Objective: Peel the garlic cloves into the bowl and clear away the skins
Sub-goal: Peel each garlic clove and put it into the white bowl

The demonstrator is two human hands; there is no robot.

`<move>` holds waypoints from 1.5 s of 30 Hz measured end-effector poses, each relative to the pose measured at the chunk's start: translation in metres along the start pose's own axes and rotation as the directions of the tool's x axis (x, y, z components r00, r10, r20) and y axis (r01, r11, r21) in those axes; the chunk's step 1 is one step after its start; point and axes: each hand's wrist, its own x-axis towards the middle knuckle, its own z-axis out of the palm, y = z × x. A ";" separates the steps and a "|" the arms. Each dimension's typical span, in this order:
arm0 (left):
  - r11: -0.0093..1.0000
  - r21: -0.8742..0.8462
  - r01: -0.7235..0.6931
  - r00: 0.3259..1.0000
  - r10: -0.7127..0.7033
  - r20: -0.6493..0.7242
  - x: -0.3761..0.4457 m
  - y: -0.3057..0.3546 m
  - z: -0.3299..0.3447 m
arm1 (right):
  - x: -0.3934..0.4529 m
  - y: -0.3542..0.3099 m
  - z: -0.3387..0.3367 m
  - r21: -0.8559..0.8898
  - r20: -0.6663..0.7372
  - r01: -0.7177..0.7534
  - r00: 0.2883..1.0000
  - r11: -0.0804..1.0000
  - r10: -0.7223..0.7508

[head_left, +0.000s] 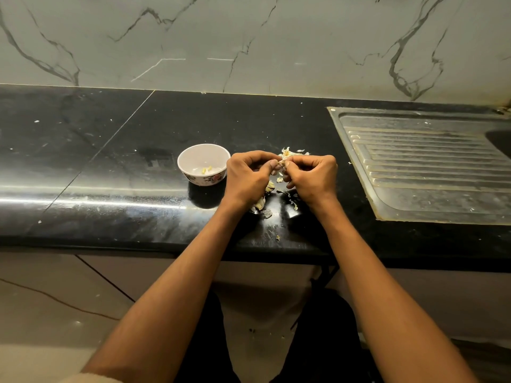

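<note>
Small pale garlic clove (282, 163), mostly hidden, pinched between left hand (250, 175) and right hand (312, 176); papery skins (290, 153) just beyond.

Dim, sharp — counter (110, 194) glare

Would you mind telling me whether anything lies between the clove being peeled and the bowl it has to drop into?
Nothing visible does. Both hands, left and right, pinch the clove just right of the bowl, whose open top is unobstructed.
</note>
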 end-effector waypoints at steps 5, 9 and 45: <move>0.993 -0.099 0.060 0.998 -0.060 0.002 0.002 -0.004 -0.002 | 0.001 -0.001 -0.003 -0.010 -0.089 -0.026 0.996 1.000 0.025; 0.994 -0.094 0.050 0.998 -0.047 0.029 0.003 -0.005 -0.001 | 0.000 -0.001 -0.002 -0.118 -0.105 0.064 0.992 0.991 -0.076; 0.993 -0.083 0.085 0.996 -0.082 0.044 0.007 -0.013 0.001 | 0.003 0.013 0.004 -0.268 0.036 0.247 0.969 0.931 -0.246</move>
